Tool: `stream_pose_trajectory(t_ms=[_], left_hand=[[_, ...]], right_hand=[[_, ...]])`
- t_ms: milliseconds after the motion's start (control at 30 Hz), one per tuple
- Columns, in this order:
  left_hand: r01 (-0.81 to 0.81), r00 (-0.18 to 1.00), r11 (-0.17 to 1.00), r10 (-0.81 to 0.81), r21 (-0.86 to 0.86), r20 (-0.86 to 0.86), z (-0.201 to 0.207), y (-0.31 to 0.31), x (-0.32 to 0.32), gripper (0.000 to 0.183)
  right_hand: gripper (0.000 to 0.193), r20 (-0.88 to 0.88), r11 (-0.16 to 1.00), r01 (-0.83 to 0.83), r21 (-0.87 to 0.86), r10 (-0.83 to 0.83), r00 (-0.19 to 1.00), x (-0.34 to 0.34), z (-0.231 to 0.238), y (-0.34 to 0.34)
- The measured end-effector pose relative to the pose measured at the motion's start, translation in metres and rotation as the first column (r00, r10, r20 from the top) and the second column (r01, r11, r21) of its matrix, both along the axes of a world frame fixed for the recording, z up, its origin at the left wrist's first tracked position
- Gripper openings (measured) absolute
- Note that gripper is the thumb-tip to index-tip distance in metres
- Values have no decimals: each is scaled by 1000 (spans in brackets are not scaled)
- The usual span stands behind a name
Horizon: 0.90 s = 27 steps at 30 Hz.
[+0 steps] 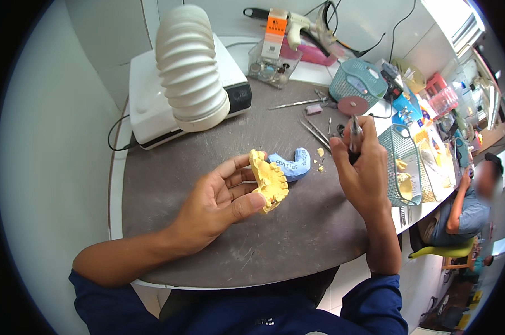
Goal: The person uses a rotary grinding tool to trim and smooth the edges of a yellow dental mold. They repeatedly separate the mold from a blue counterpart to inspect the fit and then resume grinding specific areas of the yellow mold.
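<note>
Left fingers (233,166) holding a yellow dental cast (271,181), blue arch (298,166) beyond them partly covered, right fingers (368,133) round a half-hidden handpiece (355,134)

- At 11 o'clock, a white ribbed hose (191,67) rises in front of a white box-shaped machine (143,89).
- At 12, an orange-and-white carton (274,36) shows at the rim of a clear container (262,71).
- At 2, a teal basket (356,84).
- At 3, a person in blue (471,209) sits on a yellow-green chair (443,251).
</note>
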<state>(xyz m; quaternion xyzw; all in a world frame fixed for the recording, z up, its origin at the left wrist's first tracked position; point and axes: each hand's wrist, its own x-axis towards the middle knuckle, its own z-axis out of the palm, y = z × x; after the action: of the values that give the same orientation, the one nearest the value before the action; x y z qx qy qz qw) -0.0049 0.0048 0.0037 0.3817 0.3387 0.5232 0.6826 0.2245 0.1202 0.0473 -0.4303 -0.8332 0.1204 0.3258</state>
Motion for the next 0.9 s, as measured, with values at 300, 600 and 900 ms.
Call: stream_pose_trajectory(t_ms=[300, 600, 900], left_hand=[[-41, 987, 999, 45, -30, 152, -1, 8, -4, 55], [-116, 986, 989, 125, -92, 107, 0, 7, -11, 46], [-155, 985, 988, 152, -24, -86, 3, 7, -6, 48]], right_hand=[[48, 57, 975, -54, -214, 67, 996, 1, -11, 22], [51, 240, 995, -84, -61, 96, 966, -25, -33, 41], [35, 232, 994, -74, 77, 54, 971, -33, -37, 48]])
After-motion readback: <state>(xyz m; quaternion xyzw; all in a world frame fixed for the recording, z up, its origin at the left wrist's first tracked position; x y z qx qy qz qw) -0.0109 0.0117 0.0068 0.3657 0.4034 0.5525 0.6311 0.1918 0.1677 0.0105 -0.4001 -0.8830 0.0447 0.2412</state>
